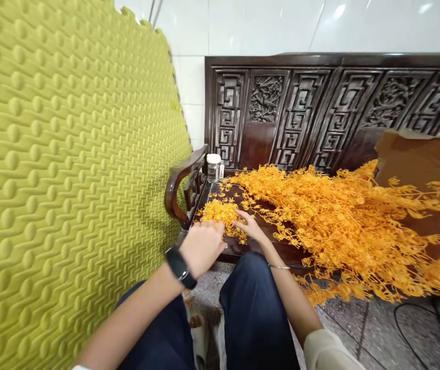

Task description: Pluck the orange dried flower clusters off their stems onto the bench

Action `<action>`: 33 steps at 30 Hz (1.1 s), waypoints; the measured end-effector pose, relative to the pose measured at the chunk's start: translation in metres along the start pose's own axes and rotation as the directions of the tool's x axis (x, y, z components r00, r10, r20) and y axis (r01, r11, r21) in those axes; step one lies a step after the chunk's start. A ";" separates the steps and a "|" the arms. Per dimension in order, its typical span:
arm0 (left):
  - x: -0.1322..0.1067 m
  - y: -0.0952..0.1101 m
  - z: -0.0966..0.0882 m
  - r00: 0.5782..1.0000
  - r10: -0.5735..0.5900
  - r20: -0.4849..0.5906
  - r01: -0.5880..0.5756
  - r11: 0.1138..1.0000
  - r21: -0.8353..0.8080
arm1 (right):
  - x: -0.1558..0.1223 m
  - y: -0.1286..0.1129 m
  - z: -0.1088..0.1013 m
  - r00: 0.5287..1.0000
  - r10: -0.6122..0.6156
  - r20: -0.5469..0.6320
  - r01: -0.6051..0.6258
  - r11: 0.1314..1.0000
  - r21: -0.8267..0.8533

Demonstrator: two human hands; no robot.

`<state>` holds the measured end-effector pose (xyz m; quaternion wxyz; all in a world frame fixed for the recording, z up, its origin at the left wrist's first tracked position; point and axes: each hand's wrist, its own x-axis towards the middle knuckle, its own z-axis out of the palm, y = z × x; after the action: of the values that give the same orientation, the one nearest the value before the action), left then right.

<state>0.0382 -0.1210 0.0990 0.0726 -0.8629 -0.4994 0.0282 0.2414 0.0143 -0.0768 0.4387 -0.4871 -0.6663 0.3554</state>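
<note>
A small heap of loose orange-yellow artificial flower pieces lies on the dark wooden bench seat. My left hand, with a black wristband on its wrist, is at the near side of this heap, back of the hand up. Its bent fingers mostly disappear behind the knuckles, so their grip is hidden. My right hand reaches in from the right with fingers apart, at the heap's right edge, and nothing shows in it. Long orange artificial flower sprays are piled to the right of both hands.
A clear jar with a white lid stands at the seat's back left corner, near the curved armrest. Brown cardboard leans behind the sprays. A yellow-green foam mat rises on the left. A black cable lies on the floor.
</note>
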 end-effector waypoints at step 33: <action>0.099 0.045 0.096 0.660 0.470 0.585 -0.426 0.877 -0.224 | 0.056 -0.186 -0.213 0.772 -0.027 -0.635 -0.123 0.974 -0.191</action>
<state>0.1144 -0.0484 -0.0006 -0.1350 -0.9017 -0.2673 0.3120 0.3688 0.0274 0.1815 0.5708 -0.6409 -0.5023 0.1054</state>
